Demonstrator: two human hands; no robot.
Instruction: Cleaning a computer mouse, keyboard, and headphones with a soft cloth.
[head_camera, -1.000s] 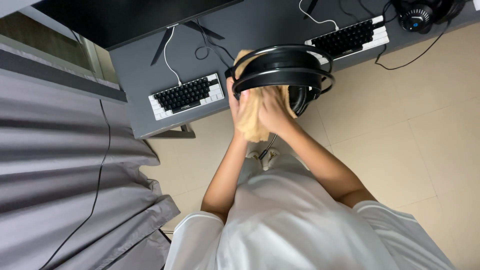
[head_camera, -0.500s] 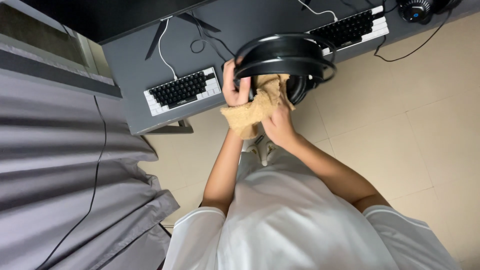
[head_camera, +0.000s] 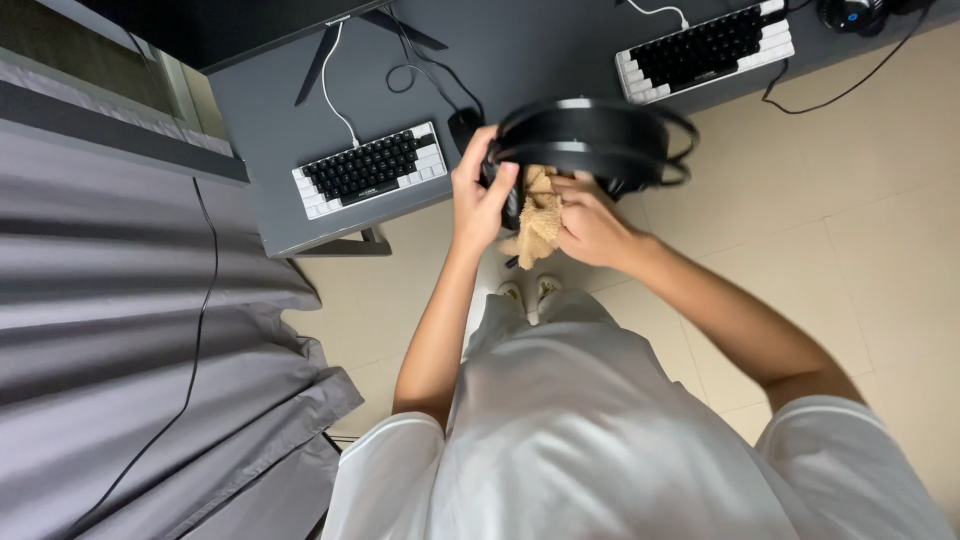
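A pair of large black over-ear headphones (head_camera: 590, 140) is held up in front of me, above the desk edge. My left hand (head_camera: 480, 195) grips the left ear cup, fingers wrapped around it. My right hand (head_camera: 590, 225) presses a crumpled tan cloth (head_camera: 538, 222) against the inner side of the headphones, between the two cups. Both forearms reach forward from my white shirt.
A dark grey desk (head_camera: 500, 50) carries a black-and-white keyboard (head_camera: 370, 170) at left, a second keyboard (head_camera: 705, 50) at right, cables and a monitor stand (head_camera: 325, 60). Another headset (head_camera: 850, 12) lies at the far right. Grey curtain (head_camera: 130, 350) hangs left; beige tiled floor (head_camera: 850, 230) below.
The headphones and both hands have shifted slightly right in the view. The cloth has bunched smaller and moved deeper between the ear cups under my right hand.
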